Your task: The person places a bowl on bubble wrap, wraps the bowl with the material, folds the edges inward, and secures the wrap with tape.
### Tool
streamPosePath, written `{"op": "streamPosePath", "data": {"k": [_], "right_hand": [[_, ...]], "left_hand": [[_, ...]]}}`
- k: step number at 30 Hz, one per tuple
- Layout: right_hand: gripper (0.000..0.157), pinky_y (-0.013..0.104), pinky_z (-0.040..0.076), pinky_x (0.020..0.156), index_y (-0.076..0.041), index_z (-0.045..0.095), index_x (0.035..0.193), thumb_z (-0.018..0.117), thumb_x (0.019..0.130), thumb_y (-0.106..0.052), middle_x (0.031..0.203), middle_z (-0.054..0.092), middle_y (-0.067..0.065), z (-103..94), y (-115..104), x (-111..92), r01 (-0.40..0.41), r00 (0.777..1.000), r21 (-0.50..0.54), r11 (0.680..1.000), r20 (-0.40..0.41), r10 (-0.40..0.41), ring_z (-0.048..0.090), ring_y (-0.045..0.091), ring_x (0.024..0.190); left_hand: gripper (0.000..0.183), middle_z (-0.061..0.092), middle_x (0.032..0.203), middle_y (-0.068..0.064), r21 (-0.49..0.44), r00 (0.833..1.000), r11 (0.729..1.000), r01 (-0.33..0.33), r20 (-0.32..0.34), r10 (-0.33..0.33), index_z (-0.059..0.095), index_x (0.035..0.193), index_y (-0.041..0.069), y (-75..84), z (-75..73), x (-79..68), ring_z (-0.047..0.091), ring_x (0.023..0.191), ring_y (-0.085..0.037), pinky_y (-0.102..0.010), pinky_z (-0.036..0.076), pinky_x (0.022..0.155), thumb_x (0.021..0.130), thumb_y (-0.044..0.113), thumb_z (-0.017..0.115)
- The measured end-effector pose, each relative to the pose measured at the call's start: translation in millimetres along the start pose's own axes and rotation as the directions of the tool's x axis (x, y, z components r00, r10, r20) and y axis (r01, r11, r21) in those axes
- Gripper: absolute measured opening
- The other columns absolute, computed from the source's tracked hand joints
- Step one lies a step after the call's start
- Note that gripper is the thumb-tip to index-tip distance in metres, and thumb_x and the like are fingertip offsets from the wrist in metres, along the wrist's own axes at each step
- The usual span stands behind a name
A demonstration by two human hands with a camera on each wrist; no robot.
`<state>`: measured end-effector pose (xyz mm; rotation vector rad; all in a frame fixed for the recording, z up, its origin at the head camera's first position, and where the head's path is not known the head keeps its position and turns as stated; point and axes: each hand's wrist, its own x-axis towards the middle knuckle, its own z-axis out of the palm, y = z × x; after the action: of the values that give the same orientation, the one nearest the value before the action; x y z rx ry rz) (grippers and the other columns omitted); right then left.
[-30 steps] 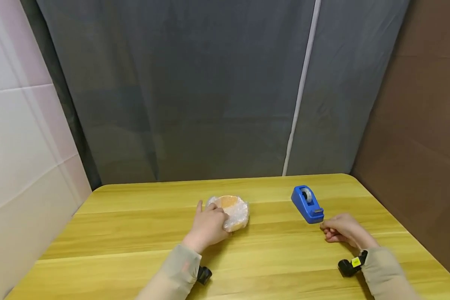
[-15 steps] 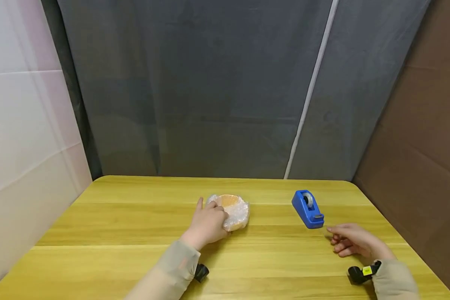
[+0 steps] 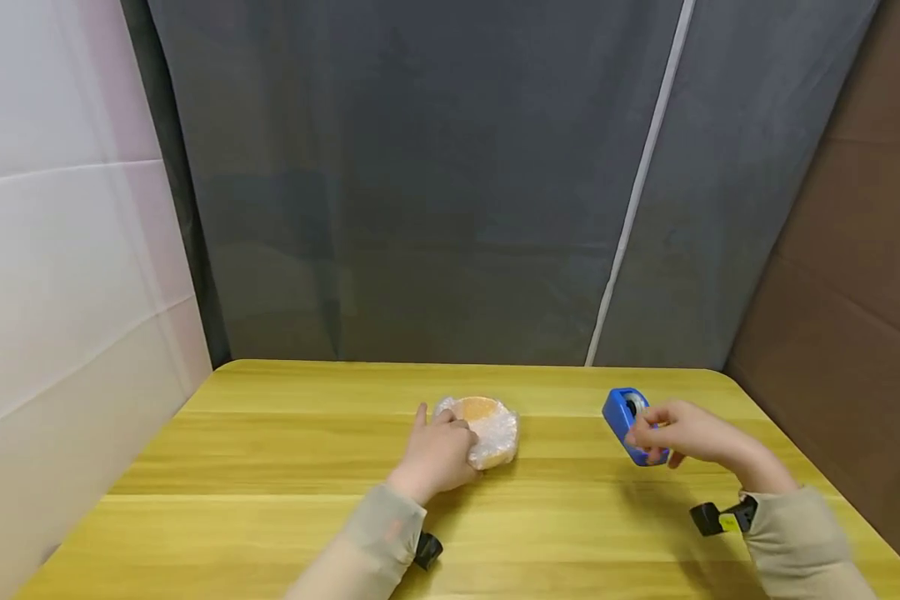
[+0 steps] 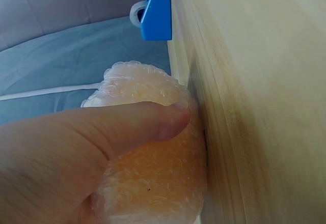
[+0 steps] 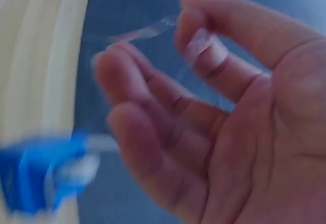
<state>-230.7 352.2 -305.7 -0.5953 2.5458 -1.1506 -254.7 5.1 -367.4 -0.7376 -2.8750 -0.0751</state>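
Note:
A round orange-yellow object wrapped in bubble wrap (image 3: pixel 499 440) sits on the table left of the right hand. My left hand (image 3: pixel 437 460) holds it from the left side, fingers over its top. In the left wrist view the thumb (image 4: pixel 147 122) presses against the side of the wrap. My right hand (image 3: pixel 690 435) is raised in front of a blue tape dispenser (image 3: pixel 618 418), partly hiding it. Between that hand's thumb and forefinger a short strip of clear tape (image 5: pixel 147 32) is pinched, its other fingers loosely bent.
The wooden table (image 3: pixel 285 467) has rounded far corners. A dark grey curtain (image 3: pixel 435 183) hangs behind it, with a white panel (image 3: pixel 75 250) on the left and a brown one (image 3: pixel 847 275) on the right. A roll of tape (image 4: pixel 136 13) sits in the dispenser.
My right hand drew back from the dispenser's front end with the tape, then rose and moved left in front of the dispenser. The left hand keeps its hold on the wrapped object.

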Motion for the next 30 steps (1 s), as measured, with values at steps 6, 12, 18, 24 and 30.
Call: {"op": "streamPosePath", "data": {"k": [6, 12, 18, 24, 30], "right_hand": [[0.027, 0.038, 0.048, 0.077, -0.007, 0.056, 0.072, 0.061, 0.096, -0.019, 0.118, 0.06, 0.01, 3.9, -46, 50, 0.248, 0.96, -0.033, 0.968, 0.141, -0.241, 0.051, 0.033, 0.113], [0.03, 0.041, 0.047, 0.076, 0.003, 0.053, 0.075, 0.058, 0.096, -0.017, 0.118, 0.06, 0.01, 18.7, -68, 95, 0.303, 0.906, 0.018, 0.953, 0.305, -0.294, 0.053, 0.029, 0.107], [0.03, 0.041, 0.047, 0.072, 0.003, 0.055, 0.074, 0.058, 0.094, -0.02, 0.1, 0.063, 0.0, 29.7, -67, 126, 0.26, 0.897, -0.064, 0.963, 0.386, -0.216, 0.056, 0.022, 0.087], [0.029, 0.028, 0.039, 0.058, 0.01, 0.053, 0.074, 0.058, 0.09, -0.014, 0.079, 0.063, 0.0, 37.2, -62, 150, 0.239, 0.903, -0.215, 0.947, 0.408, -0.135, 0.054, 0.009, 0.072], [0.029, 0.02, 0.03, 0.051, -0.003, 0.055, 0.06, 0.064, 0.086, -0.012, 0.057, 0.051, -0.002, 43.3, -61, 160, 0.255, 0.928, -0.408, 0.877, 0.359, -0.102, 0.031, 0.006, 0.049]], "left_hand": [[0.025, 0.066, 0.093, 0.009, 0.006, 1.0, 1.0, 0.003, 0.002, -0.003, 0.074, 0.086, 0.024, 4.9, 7.0, 7.1, 0.052, 0.112, -0.019, -0.065, 0.022, 0.107, 0.073, 0.044, 0.08], [0.025, 0.066, 0.09, 0.01, 0.023, 1.0, 1.0, -0.004, -0.002, 0.004, 0.074, 0.083, 0.025, 12.3, 13.3, 13.8, 0.052, 0.111, -0.019, -0.065, 0.025, 0.106, 0.07, 0.045, 0.081], [0.024, 0.065, 0.089, 0.011, 0.037, 1.0, 0.999, -0.006, -0.003, 0.006, 0.072, 0.08, 0.026, 20.2, 13.7, 19.2, 0.051, 0.114, -0.018, -0.064, 0.027, 0.105, 0.071, 0.046, 0.081], [0.024, 0.064, 0.086, 0.012, 0.059, 1.0, 0.998, -0.007, -0.008, 0.008, 0.072, 0.079, 0.027, 25.2, 12.2, 23.4, 0.05, 0.118, -0.017, -0.063, 0.028, 0.105, 0.071, 0.048, 0.08], [0.027, 0.064, 0.086, 0.01, 0.065, 1.0, 0.998, -0.025, -0.002, 0.026, 0.07, 0.077, 0.025, 31.7, 10.1, 24.9, 0.051, 0.117, -0.017, -0.063, 0.029, 0.105, 0.072, 0.05, 0.08]]}}
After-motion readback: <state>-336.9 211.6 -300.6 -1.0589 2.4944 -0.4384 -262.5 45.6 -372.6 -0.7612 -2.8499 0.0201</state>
